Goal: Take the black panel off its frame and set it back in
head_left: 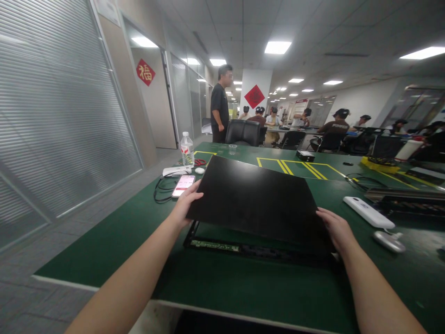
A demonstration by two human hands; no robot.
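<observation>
A flat black screen panel point(255, 199) is held up at a tilt between my two hands. My left hand point(186, 204) grips its left edge, the thumb lying on the dark face. At the right edge my right hand point(337, 227) is closed on the panel, with some fingers hidden behind it. Below lies a thin black frame point(278, 255) on the green table, partly covered by the panel. Along the frame's near side, a green circuit board strip point(215, 245) shows at the left.
Left of the panel are a lit phone point(183, 185), black cables, a water bottle point(187, 150) and red-handled scissors point(200, 162). A white power bank point(368, 212) and a mouse-like silver device point(389, 241) lie right. A person point(219, 106) stands beyond the green table point(104, 253).
</observation>
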